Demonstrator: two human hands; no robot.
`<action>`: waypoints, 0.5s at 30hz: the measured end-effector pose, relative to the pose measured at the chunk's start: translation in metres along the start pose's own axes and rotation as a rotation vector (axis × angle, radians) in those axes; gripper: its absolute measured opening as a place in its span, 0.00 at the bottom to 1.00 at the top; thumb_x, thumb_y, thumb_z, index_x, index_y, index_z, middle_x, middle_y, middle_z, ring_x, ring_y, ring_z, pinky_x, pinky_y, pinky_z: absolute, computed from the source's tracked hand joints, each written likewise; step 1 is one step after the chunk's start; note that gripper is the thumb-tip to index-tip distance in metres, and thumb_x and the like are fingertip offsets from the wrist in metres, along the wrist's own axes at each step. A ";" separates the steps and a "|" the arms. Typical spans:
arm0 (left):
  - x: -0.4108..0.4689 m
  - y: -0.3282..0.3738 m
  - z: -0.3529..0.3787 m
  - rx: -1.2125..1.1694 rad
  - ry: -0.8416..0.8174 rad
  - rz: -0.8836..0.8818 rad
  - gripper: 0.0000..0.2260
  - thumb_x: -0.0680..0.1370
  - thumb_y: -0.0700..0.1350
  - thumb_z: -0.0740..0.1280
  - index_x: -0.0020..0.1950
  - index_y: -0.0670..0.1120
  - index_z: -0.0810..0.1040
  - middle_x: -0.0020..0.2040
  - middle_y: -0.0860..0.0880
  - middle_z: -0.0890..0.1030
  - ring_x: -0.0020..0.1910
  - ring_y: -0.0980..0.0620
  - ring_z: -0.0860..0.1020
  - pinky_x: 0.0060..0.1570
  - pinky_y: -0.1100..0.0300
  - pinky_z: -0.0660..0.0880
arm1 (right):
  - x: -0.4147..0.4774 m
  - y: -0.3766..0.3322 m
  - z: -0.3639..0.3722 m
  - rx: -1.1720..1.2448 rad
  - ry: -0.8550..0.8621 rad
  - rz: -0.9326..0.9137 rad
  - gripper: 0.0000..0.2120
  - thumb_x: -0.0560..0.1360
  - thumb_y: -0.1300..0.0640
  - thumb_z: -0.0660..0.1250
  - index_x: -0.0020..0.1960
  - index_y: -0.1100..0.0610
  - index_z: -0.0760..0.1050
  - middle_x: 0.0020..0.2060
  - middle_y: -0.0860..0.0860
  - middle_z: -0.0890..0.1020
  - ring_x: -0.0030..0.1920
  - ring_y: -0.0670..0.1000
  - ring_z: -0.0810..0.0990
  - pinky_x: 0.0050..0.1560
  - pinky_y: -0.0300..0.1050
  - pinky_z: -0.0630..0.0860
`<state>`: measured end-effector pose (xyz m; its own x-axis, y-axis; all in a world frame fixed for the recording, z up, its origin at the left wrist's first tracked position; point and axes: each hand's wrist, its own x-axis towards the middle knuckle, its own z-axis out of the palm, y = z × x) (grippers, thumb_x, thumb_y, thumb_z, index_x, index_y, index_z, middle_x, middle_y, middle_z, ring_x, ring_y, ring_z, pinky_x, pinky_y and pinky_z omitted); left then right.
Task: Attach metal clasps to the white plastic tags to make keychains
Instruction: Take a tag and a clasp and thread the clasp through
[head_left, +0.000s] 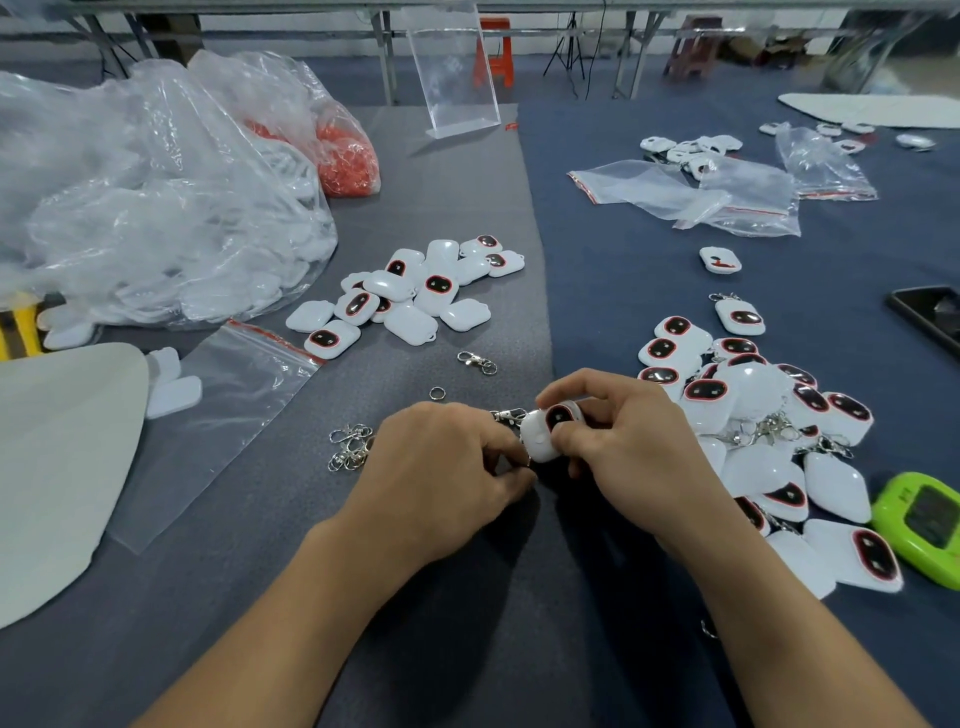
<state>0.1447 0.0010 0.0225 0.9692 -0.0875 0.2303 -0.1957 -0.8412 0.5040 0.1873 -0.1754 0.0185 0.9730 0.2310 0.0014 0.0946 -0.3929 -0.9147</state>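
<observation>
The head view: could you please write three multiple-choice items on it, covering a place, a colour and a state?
1. Where does the green device lie? A) at the far right, beside the keychain pile; B) under the clear bags; C) in a hand.
2. What colour are the contents of the far bag on the left? A) blue; B) orange; C) black.
3. What is the right hand doing? A) lying flat; B) holding a white tag; C) holding a phone.
Answers: 1 A, it sits just right of the pile; 2 B, orange shows through the clear plastic; 3 B, its fingers pinch the tag while the left hand pinches the clasp.
</observation>
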 end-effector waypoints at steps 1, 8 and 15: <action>0.000 0.001 0.002 -0.008 0.007 -0.010 0.05 0.70 0.54 0.75 0.44 0.58 0.86 0.35 0.57 0.82 0.36 0.55 0.77 0.40 0.56 0.75 | 0.000 0.000 0.000 0.000 -0.004 0.002 0.14 0.76 0.65 0.68 0.45 0.46 0.82 0.34 0.50 0.85 0.27 0.47 0.74 0.34 0.46 0.75; -0.002 -0.002 0.007 -0.221 0.161 -0.121 0.04 0.72 0.52 0.72 0.44 0.56 0.85 0.38 0.59 0.83 0.37 0.57 0.80 0.43 0.53 0.77 | -0.001 -0.001 0.001 0.047 0.160 -0.050 0.03 0.70 0.53 0.72 0.39 0.51 0.80 0.35 0.50 0.85 0.35 0.53 0.81 0.41 0.52 0.78; -0.002 -0.005 0.005 -0.314 0.215 -0.132 0.06 0.71 0.43 0.77 0.44 0.55 0.87 0.37 0.62 0.83 0.36 0.62 0.81 0.39 0.69 0.75 | -0.006 -0.004 0.014 -0.075 0.031 -0.149 0.12 0.70 0.62 0.78 0.44 0.44 0.84 0.37 0.40 0.86 0.34 0.41 0.82 0.39 0.36 0.78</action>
<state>0.1448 0.0025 0.0150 0.9421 0.1521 0.2987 -0.1402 -0.6307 0.7632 0.1779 -0.1631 0.0164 0.9530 0.2644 0.1481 0.2524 -0.4217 -0.8709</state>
